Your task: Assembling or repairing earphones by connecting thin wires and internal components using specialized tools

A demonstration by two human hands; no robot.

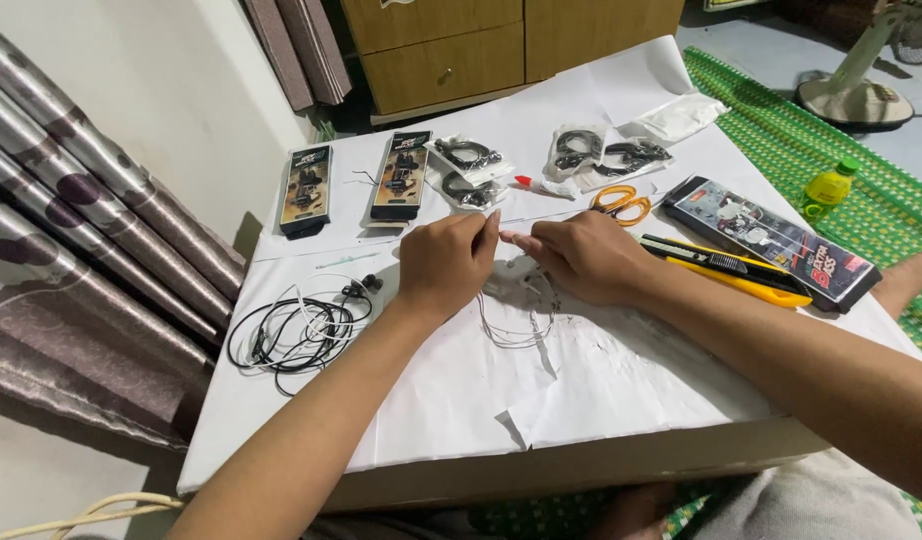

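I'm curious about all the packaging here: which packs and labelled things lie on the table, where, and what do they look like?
Two boxed packs: far left, upright rectangles, black with orange-brown fronts.
Clear bags: far middle, see-through pouches holding coiled black cables.
White pouch: far right, flat, crumpled.
Long flat pack: right edge, dark, with red and white graphics.
Yellow-green bottle: on the mat beyond, green cap.
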